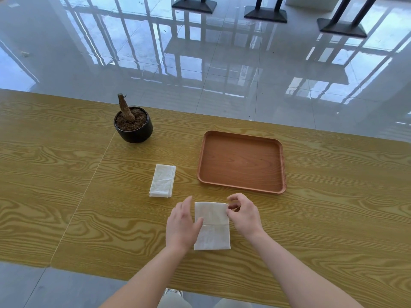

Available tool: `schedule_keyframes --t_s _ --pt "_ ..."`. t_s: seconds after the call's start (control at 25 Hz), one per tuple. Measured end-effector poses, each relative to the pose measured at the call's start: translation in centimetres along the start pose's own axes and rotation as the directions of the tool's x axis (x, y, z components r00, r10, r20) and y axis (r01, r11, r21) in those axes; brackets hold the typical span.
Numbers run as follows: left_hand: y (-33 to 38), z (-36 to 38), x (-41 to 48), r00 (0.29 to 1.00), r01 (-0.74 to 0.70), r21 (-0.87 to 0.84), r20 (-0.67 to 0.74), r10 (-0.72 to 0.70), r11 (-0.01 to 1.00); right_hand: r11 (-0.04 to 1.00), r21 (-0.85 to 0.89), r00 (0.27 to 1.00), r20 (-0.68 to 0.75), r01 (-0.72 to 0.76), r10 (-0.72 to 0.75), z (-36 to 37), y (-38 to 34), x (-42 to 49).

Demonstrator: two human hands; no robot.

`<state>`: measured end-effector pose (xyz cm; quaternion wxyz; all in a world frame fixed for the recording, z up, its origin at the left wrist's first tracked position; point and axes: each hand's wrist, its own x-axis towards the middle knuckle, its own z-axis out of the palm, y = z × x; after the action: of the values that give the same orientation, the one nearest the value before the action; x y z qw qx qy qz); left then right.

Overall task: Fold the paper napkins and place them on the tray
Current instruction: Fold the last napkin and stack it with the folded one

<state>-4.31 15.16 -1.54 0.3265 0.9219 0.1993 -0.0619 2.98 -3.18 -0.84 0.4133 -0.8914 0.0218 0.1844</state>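
Note:
A white paper napkin (213, 227) lies flat on the wooden table in front of me, with a crease across its middle. My left hand (182, 225) rests open along its left edge, the thumb lying on the paper. My right hand (243, 215) pinches the napkin's far right corner between thumb and fingers. A small stack of folded white napkins (162, 181) lies to the left, further back. The brown rectangular tray (241, 162) sits beyond my right hand with nothing in it.
A black pot (133, 125) with soil and a bare wooden stump stands at the back left of the table (66, 174). Beyond the table's far edge is a glossy tiled floor with dark table bases (265, 15).

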Motion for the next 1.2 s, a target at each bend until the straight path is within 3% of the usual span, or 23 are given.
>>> schedule_keyframes --t_s 0.24,0.64,0.96,1.2 --pt "1.1 -0.8 2.4 0.988 0.142 -0.185 0.080 -0.130 0.972 0.999 0.037 0.999 0.039 0.002 -0.003 -0.4 -0.2 -0.4" --pt "0.7 -1.1 -0.1 0.988 -0.130 -0.120 -0.105 0.117 0.984 0.995 -0.059 0.997 0.018 0.081 -0.080 -1.1 0.0 -1.3" --pt "-0.6 -1.1 -2.5 0.957 -0.266 -0.039 -0.127 0.259 0.963 0.971 -0.136 0.980 0.030 0.198 -0.196 -1.4 0.7 -3.9" --pt "-1.9 -0.7 -4.4 0.886 -0.450 0.101 -0.069 0.458 0.887 0.927 -0.227 0.954 0.077 0.299 -0.289 -0.6 2.5 -6.6"
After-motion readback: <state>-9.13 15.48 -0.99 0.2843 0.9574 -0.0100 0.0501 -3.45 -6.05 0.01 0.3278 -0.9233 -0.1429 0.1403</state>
